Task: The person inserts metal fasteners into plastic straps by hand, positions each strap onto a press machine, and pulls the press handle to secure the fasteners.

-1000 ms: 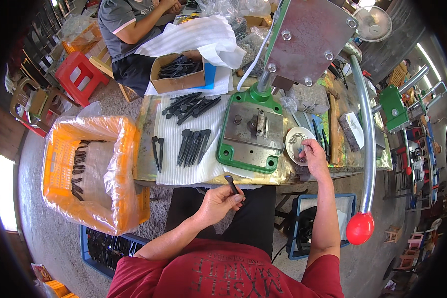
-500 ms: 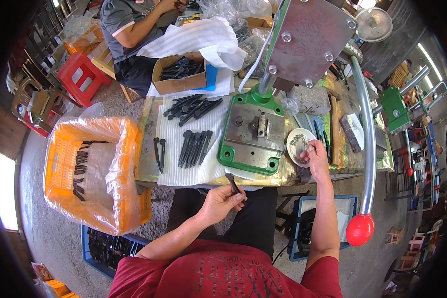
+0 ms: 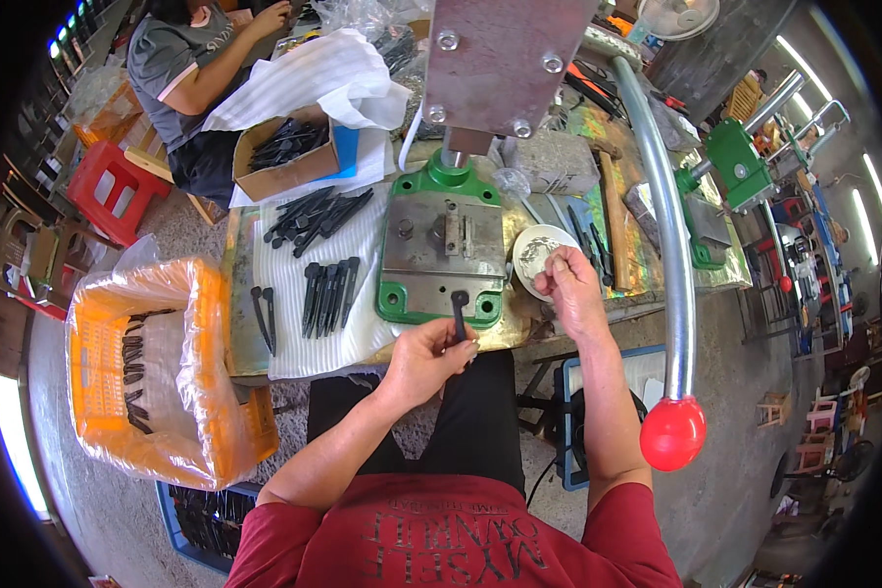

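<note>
My left hand (image 3: 427, 361) pinches a slim black piece with a round head (image 3: 461, 302), held nearly upright at the front edge of the press. My right hand (image 3: 570, 289) has its thumb and fingers pinched together by the near rim of a white bowl (image 3: 527, 276) of small thin dark parts; anything between the fingertips is too small to make out. Ahead, the green hand press (image 3: 392, 294) carries a steel plate with a small fixture (image 3: 455, 235). Similar black pieces (image 3: 331, 294) lie in a row on white foam sheet to its left, with a pile (image 3: 316, 218) behind.
An orange crate lined with clear plastic (image 3: 86, 382) stands at the left. A cardboard box of black pieces (image 3: 289, 174) sits at the back. The press's long lever with a red ball (image 3: 672, 433) hangs at the right. A co-worker (image 3: 191, 83) sits at the far left.
The view has shifted, so the bench appears further left. My left hand has raised the black piece and turned it more upright by the press. My right hand has drawn slightly nearer, fingers still pinched.
</note>
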`<control>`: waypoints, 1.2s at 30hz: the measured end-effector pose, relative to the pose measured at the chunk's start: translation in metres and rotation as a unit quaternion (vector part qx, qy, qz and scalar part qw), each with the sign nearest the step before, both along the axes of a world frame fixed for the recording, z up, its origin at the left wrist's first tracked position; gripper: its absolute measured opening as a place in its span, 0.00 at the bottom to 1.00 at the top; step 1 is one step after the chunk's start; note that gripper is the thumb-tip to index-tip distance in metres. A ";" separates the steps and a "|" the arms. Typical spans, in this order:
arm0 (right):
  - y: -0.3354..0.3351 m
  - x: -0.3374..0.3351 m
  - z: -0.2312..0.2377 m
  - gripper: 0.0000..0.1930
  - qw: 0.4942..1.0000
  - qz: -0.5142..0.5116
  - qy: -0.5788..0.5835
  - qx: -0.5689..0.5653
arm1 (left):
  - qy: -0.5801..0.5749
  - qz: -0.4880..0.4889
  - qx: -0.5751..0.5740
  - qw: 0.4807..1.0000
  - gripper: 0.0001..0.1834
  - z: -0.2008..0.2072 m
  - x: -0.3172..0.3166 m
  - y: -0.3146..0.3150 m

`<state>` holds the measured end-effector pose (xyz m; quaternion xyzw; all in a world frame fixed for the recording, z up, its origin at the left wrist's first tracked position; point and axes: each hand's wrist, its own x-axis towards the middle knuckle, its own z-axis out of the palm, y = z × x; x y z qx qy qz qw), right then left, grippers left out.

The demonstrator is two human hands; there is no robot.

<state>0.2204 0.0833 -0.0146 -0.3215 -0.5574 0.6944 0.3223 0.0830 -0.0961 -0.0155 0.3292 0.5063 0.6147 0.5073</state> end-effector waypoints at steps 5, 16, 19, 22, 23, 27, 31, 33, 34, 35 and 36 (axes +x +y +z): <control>-0.020 0.000 0.005 0.05 0.993 0.043 0.094 -0.048 | -0.041 -0.024 0.020 0.999 0.06 0.007 0.008 0.036; -0.058 -0.009 0.003 0.07 0.989 0.026 0.141 -0.038 | -0.065 -0.029 0.022 0.997 0.07 0.002 0.021 0.059; -0.061 -0.010 -0.001 0.08 0.990 0.020 0.134 -0.030 | -0.045 -0.023 0.037 0.998 0.07 -0.001 0.021 0.058; -0.065 -0.012 -0.002 0.08 0.988 0.019 0.151 -0.032 | 0.022 -0.026 0.039 0.999 0.08 -0.005 0.019 0.056; -0.066 -0.012 -0.002 0.08 0.988 0.018 0.151 -0.033 | 0.047 -0.025 0.037 0.998 0.09 -0.004 0.018 0.055; -0.068 -0.012 0.000 0.07 0.985 0.021 0.154 -0.068 | 0.126 -0.044 0.018 0.991 0.11 -0.008 0.012 0.055; -0.066 -0.011 -0.002 0.06 0.985 0.029 0.153 -0.067 | 0.154 -0.055 0.021 0.986 0.11 -0.005 0.007 0.056; -0.067 -0.012 0.000 0.06 0.985 0.028 0.157 -0.071 | 0.135 -0.066 0.022 0.988 0.10 -0.003 0.006 0.056; -0.067 -0.012 0.000 0.05 0.984 0.028 0.161 -0.075 | 0.134 -0.066 0.022 0.989 0.10 -0.002 0.005 0.056; -0.067 -0.012 0.000 0.05 0.984 0.027 0.161 -0.075 | 0.136 -0.068 0.025 0.988 0.10 -0.002 0.004 0.056; -0.067 -0.012 0.000 0.05 0.983 0.038 0.163 -0.070 | 0.139 -0.071 0.028 0.987 0.10 -0.002 0.003 0.056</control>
